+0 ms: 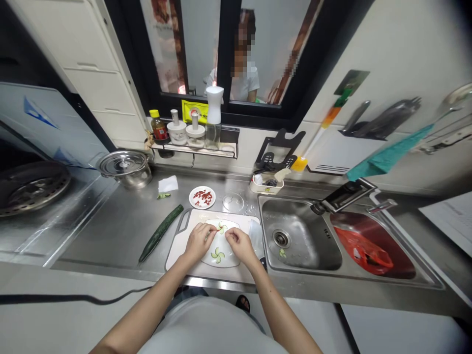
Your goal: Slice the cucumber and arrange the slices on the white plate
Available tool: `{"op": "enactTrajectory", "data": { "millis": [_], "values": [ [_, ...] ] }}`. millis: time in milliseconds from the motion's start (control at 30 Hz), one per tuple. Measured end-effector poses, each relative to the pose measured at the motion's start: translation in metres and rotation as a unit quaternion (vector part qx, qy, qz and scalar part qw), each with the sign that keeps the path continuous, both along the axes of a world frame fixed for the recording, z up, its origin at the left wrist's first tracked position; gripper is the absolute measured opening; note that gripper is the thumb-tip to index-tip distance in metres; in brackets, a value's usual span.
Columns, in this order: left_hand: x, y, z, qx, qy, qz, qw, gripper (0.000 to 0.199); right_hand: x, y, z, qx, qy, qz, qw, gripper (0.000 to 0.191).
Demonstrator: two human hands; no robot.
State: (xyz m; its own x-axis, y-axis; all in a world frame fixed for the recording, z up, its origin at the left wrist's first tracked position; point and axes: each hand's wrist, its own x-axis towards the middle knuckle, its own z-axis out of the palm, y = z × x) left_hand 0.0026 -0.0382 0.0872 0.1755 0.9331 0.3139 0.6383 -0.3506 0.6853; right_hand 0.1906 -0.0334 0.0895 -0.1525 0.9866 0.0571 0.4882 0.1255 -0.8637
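Observation:
A white plate [206, 255] lies on a light cutting board [180, 255] in front of me. Thin cucumber slices [217, 254] form a pinwheel on its near half, and a second pinwheel of cucumber slices [222, 225] sits on the far half. My left hand [201, 240] pinches at that far pinwheel; a tiny reddish bit shows by its fingertips, too small to name. Just right of it, my right hand [239, 243] hovers over the plate with thumb and fingers pressed together, their contents hidden. Beyond the board stands a small white dish [192, 197] of chopped red pieces.
A whole cucumber [161, 233] lies left of the board. A knife [255, 230] rests along the board's right side, beside the double sink [298, 231]. At the back are a lidded steel pot [127, 169] and a condiment shelf [199, 150]. A person [245, 81] appears in the window.

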Motion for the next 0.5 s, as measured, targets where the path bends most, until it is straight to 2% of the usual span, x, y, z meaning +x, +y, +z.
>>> {"op": "enactTrajectory", "data": {
  "millis": [267, 500],
  "values": [
    [0.0, -0.0065, -0.0085, 0.054, 0.083, -0.045, 0.994, 0.019, -0.0022, 0.0072, 0.0006, -0.007, 0.006, 0.032, 0.999, 0.013],
    [-0.0003, -0.0097, -0.0045, 0.019, 0.137, -0.085, 0.987, 0.025, -0.0024, 0.01, 0.0012, -0.016, -0.006, 0.087, 0.996, 0.012]
  ]
}}
